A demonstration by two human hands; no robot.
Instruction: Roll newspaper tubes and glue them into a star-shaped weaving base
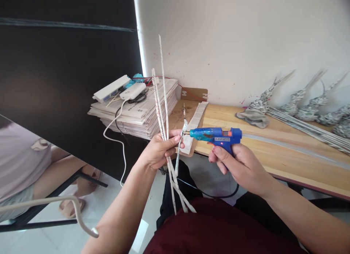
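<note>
Several thin rolled-newspaper sticks [160,111] stand roughly upright in my left hand [161,150], which is closed around them. A shorter rolled-paper piece [178,157] is pinched between the thumb and fingers of the same hand. My right hand [237,162] grips a blue hot glue gun [218,134] by its handle, its small red light lit. The brass nozzle [186,133] points left and meets the short paper piece, or nearly so; exact contact is hard to tell. A long clear glue stick [287,143] trails from the gun's back, over the wooden table.
A newspaper stack [133,119] carries a white power bank [133,91] and cables. Brown cardboard [183,110] lies beside it. Along the wall are woven paper pieces [259,100], a grey cloth [253,118] and long paper sticks [306,128]. Another person [24,159] sits at left.
</note>
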